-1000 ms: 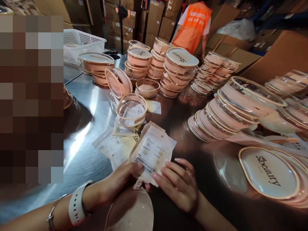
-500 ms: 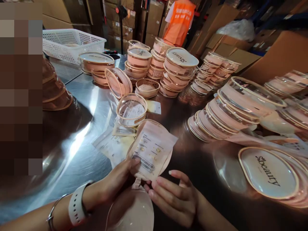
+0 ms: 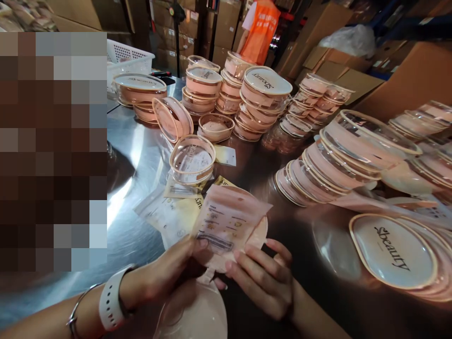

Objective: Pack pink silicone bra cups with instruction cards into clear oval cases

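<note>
Between my hands is a pale pink silicone bra (image 3: 208, 313), two smooth cups joined by a short clasp. A printed translucent pouch (image 3: 235, 212) lies over its upper cup. My left hand (image 3: 173, 263) is closed around the cup near the clasp, its thumb pressing on the pouch. The fingers of my right hand (image 3: 263, 278) hold the lower right edge of the pouch and cup. Just beyond are printed packets (image 3: 173, 216) and an open clear oval box (image 3: 192, 160) with cream rims.
Stacks of clear oval boxes stand at the back (image 3: 264, 103) and right (image 3: 328, 165) of the metal table (image 3: 123, 202). A lettered box (image 3: 393, 249) lies at the right. Behind are a white basket (image 3: 130, 59), cartons (image 3: 226, 28) and a person in an orange vest (image 3: 263, 30).
The pouch and upper cup have tilted and shifted slightly right and down, uncovering more of a yellow packet behind. My right fingers have come up onto the pouch and cup edge.
</note>
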Available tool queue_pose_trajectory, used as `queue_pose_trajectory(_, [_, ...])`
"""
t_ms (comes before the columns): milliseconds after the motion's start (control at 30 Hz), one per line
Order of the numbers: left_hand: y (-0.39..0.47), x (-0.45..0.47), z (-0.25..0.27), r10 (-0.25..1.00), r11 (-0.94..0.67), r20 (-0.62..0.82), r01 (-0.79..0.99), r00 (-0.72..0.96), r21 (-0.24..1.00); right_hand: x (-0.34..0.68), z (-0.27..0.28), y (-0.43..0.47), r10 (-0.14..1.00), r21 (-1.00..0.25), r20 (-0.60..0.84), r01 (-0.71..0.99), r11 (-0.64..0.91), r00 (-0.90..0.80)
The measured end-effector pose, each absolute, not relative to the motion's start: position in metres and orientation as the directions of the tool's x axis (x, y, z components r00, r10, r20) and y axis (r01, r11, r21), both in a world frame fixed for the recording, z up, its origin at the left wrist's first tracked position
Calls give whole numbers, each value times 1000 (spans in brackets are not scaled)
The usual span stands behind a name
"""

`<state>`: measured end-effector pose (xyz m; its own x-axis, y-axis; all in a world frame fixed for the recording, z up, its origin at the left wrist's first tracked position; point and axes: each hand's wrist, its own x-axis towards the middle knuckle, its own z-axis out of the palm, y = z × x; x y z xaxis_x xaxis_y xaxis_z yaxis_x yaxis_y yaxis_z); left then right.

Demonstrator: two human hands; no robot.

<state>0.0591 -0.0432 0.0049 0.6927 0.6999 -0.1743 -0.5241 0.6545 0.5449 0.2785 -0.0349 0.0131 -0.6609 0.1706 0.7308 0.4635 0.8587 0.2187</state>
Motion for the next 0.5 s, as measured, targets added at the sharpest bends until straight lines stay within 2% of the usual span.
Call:
queue_pose_trajectory(167, [-43,58,-1,727,626,-196,-517,658,584,281,9,-33,230,187,789,579,794,-570])
queue_pose_trajectory(333, [-42,58,-8,740,607,-169,-539,650,584,277,9,-31,226,189,807,601,776,-545])
queue_pose_trajectory(500, [-44,56,-5,740,623,-228,-518,633,586,277,10,-32,242,175,801,601,780,-548])
